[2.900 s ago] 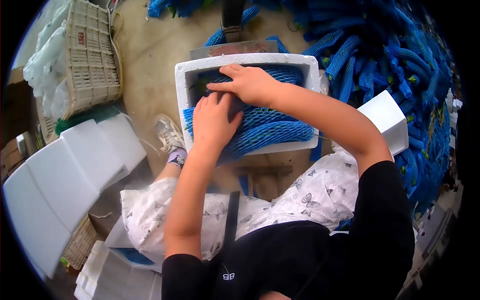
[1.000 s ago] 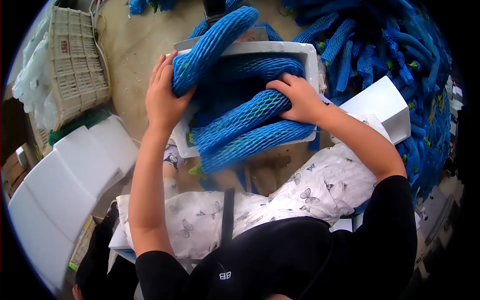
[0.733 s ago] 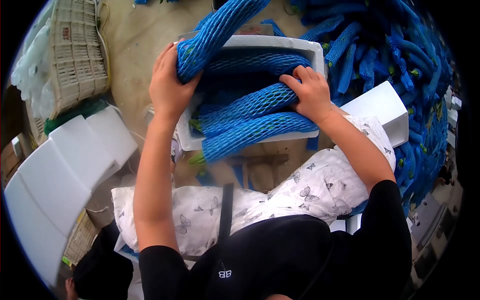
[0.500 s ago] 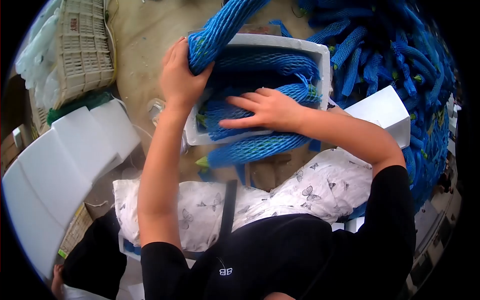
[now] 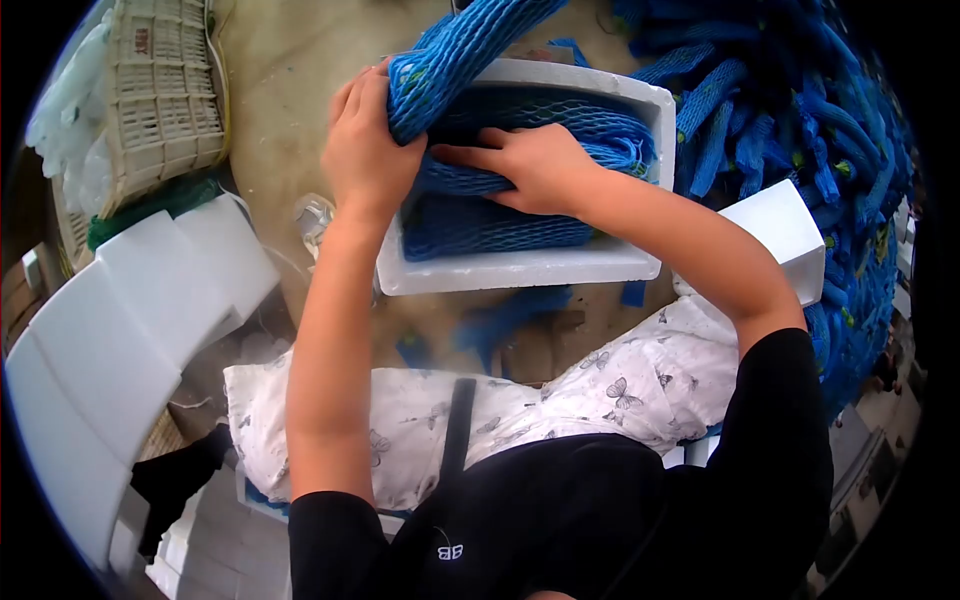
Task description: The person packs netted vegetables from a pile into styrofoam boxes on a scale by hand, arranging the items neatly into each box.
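Half a second ago a netted length lay across the near rim of the white foam box; now that rim shows uncovered — a near-side netted piece lies just inside it. The left hand wraps round a raised netted piece, slanting up over the box's far-left corner — the right hand, palm down, fingers spread, reaches onto a middle netted piece.

Two hands in play, one net held up, one box below them, one pale shoe showing, and heaped nets, too many to count!
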Demonstrator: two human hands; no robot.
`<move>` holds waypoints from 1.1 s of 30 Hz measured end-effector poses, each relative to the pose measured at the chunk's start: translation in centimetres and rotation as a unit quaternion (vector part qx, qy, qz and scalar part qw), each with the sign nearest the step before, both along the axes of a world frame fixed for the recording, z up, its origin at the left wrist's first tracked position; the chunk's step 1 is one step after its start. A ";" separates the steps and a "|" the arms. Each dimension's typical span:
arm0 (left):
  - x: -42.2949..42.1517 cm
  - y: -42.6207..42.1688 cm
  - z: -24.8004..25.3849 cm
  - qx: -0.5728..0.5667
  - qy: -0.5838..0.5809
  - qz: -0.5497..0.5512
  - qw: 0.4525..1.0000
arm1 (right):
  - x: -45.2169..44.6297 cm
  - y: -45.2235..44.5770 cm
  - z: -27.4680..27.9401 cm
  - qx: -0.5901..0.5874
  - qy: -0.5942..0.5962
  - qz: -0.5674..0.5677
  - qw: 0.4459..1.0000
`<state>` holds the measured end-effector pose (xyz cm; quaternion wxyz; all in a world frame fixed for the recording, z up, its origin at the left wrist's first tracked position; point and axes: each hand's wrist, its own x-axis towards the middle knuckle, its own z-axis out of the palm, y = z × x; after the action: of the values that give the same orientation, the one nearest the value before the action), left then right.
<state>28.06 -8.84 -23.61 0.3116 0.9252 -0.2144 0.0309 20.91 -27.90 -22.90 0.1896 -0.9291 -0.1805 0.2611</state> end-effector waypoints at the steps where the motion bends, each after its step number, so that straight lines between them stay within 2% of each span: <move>1: -0.4 0.1 -0.3 0.001 0.007 -0.004 1.000 | -0.9 0.2 -0.9 0.008 -0.088 0.009 0.996; 2: -0.5 0.5 -0.7 -0.004 0.007 0.005 1.000 | -1.9 0.5 -1.5 0.016 -0.177 0.015 0.984; 3: -0.1 0.6 -0.8 -0.012 0.000 0.017 1.000 | -2.4 0.6 -1.8 0.013 -0.179 0.011 0.984; 6: 0.1 0.5 -0.7 -0.010 0.004 0.021 1.000 | -3.1 1.0 -2.5 0.011 -0.398 0.015 0.917; 9: -0.1 0.4 -0.7 -0.003 -0.002 0.011 1.000 | -3.2 0.6 -3.9 -0.007 -0.436 0.013 0.900; 13: 0.1 0.2 -0.1 0.015 -0.018 -0.007 1.000 | -2.7 0.8 -3.9 0.026 -0.366 -0.014 0.930; 15: 0.3 -0.1 0.5 0.022 -0.016 -0.013 1.000 | -3.7 -0.3 -3.2 0.015 -0.381 -0.004 0.925; 17: -0.1 0.2 0.3 0.030 0.000 -0.017 0.999 | -7.0 -3.5 -2.4 -0.057 -0.456 0.042 0.887; 19: 0.3 0.7 -0.5 0.010 -0.010 -0.023 1.000 | -10.7 -7.9 -1.5 -0.061 -0.331 -0.060 0.940; 21: 0.2 0.5 -0.3 0.010 0.003 -0.030 0.999 | -11.3 -9.4 1.5 -0.213 -0.256 -0.062 0.941; 22: 0.0 0.4 0.0 0.021 -0.002 -0.039 0.999 | -11.1 -9.9 1.5 -0.242 -0.307 -0.060 0.918; 23: 0.2 0.3 0.2 0.030 -0.011 -0.049 0.998 | -10.7 -10.2 1.8 -0.239 -0.298 -0.060 0.922; 27: 0.5 0.8 0.0 0.025 -0.002 -0.066 0.998 | -9.2 -10.3 -1.5 -0.256 -0.325 -0.006 0.910; 29: 0.9 0.6 0.0 0.027 -0.012 -0.080 0.996 | -8.6 -10.5 -3.3 -0.248 -0.253 -0.050 0.934; 31: -0.1 0.0 0.8 0.083 -0.017 -0.081 0.993 | -8.7 -10.3 -3.9 -0.250 -0.241 -0.068 0.935; 33: -0.2 0.7 1.7 0.057 -0.032 -0.106 0.992 | -8.6 -10.3 -3.0 -0.247 -0.241 -0.071 0.936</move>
<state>27.86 -8.17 -21.94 0.2533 0.9119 -0.3225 0.0147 12.26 -38.19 -25.95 -0.0767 -0.9922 -0.0838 0.0516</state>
